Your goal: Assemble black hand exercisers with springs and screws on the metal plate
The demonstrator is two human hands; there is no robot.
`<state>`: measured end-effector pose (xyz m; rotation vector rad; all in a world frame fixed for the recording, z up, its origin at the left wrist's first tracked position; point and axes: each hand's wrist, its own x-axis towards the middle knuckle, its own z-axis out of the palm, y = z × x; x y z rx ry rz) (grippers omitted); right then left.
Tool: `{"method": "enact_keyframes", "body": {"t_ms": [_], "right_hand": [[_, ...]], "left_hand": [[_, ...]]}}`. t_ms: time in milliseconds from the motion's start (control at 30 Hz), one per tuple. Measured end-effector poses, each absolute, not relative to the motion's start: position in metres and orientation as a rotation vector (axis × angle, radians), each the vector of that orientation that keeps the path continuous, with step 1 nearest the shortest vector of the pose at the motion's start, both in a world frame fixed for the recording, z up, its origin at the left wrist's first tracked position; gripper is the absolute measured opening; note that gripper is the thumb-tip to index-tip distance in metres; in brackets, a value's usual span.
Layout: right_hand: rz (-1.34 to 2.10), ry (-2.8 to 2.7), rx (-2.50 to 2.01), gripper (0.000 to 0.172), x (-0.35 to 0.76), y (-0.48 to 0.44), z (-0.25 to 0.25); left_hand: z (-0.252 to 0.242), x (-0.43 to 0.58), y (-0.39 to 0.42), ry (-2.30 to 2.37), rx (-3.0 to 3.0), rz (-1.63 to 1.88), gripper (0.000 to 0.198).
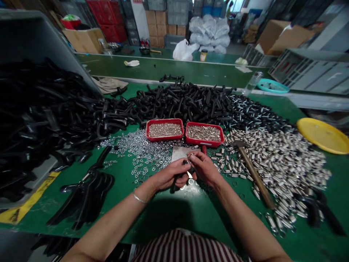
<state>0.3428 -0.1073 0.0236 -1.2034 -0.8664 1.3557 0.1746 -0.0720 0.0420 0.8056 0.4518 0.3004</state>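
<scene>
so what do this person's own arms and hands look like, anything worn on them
The left hand and right hand are both ungloved, and no sleeves show. A thin, silvery bangle circles the left wrist; none is visible on the right. Below, the top has dark and pale stripes.

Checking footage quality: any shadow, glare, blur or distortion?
Head view: shadow on the green table below the hands; glints on the metal cylinders; black parts inside the grey crate sink into gloom; background bags look soft; wide-angle stretch toward the edges, as on the yellow tray.
</scene>
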Motion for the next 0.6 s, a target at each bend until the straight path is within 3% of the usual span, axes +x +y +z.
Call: {"method": "enact_keyframes", "body": {"t_ms": [200, 367, 500, 600], "right_hand": [[0.700, -1.960, -1.581, 0.012, 0.348, -0.149, 0.024], [0.278, -2.390, -1.819, 0.010, 0.336, -0.179, 0.002], [0.456, -2.220, -1.751, 0.014, 0.336, -0.178, 0.002], [0.685, -1.776, -1.662, 0.013, 0.344, -0.169, 0.016]], "left_hand": [[0.027, 0.168, -0.042, 0.707, 0.687, 0.956, 0.023], [0.035, 0.174, -0.026, 0.750, 0.850, 0.947, 0.027], [0.031, 0.204, -0.039, 0.683, 0.976, 0.852, 0.031], [0.020, 0.218, -0.043, 0.765, 1.039, 0.900, 0.033]]}}
